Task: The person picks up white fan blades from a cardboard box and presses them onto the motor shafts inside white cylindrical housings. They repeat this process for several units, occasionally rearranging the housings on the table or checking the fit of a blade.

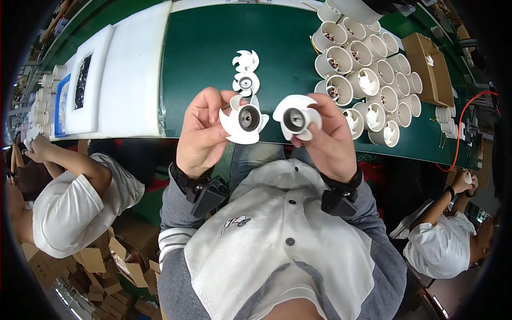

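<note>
My left hand (pixel 204 133) grips a white fan impeller (pixel 232 128) by its blades, its dark round hub facing up at me. In my right hand (pixel 332 140) is a second white fan impeller (pixel 285 106), held by the edge with its hub turned the same way. The two impellers are side by side, a small gap apart, above the near edge of the green table. Just beyond them two more white impellers (pixel 246 61) lie on the table, one behind the other; the nearer one shows a grey ring at its hub.
Rows of white cylindrical housings (pixel 340 60) stand on the green table (pixel 202 48) at the right, some holding wires or impellers. A cardboard box (pixel 421 64) sits beyond them. White foam sheets (pixel 136 64) cover the left. People work at both sides; cardboard boxes (pixel 125 261) lie at lower left.
</note>
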Demonstrator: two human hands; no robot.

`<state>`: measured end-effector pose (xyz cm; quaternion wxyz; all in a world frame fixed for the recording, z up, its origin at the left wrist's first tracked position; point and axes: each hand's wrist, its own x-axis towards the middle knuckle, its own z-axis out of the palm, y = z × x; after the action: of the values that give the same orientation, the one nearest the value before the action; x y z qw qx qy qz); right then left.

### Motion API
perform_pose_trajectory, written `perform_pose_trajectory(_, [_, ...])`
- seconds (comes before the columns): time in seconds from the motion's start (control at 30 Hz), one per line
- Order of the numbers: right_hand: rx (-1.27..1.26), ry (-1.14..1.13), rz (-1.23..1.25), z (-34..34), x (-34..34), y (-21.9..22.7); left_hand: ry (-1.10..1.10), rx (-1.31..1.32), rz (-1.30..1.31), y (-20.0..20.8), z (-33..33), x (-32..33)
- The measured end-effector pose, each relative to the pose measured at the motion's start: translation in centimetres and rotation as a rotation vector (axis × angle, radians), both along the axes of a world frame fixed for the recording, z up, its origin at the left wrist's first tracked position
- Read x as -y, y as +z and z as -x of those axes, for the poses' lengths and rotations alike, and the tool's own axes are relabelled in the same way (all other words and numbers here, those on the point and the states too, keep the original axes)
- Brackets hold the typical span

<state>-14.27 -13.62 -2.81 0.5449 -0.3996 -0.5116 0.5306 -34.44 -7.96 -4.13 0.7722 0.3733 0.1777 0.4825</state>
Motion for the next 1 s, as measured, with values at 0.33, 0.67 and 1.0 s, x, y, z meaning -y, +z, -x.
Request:
perform_pose_trajectory(0.33, [0.312, -0.187, -0.184, -9.5, 2.0, 4.9, 0.193, -0.849, -0.838, 3.9, -6.5, 0.2])
perform_pose_trajectory(0.67, [1.307, 0.241, -0.534, -13.9, -10.3, 4.1, 0.078, -1.127, -1.333, 4.0, -15.7, -2.0])
perform_pose_trajectory(1.0, [1.471, 0.452, -0.413, -12.7, -13.3, 3.1, -0.148, -1.304, -1.36, 4.2, -16.6, -2.8])
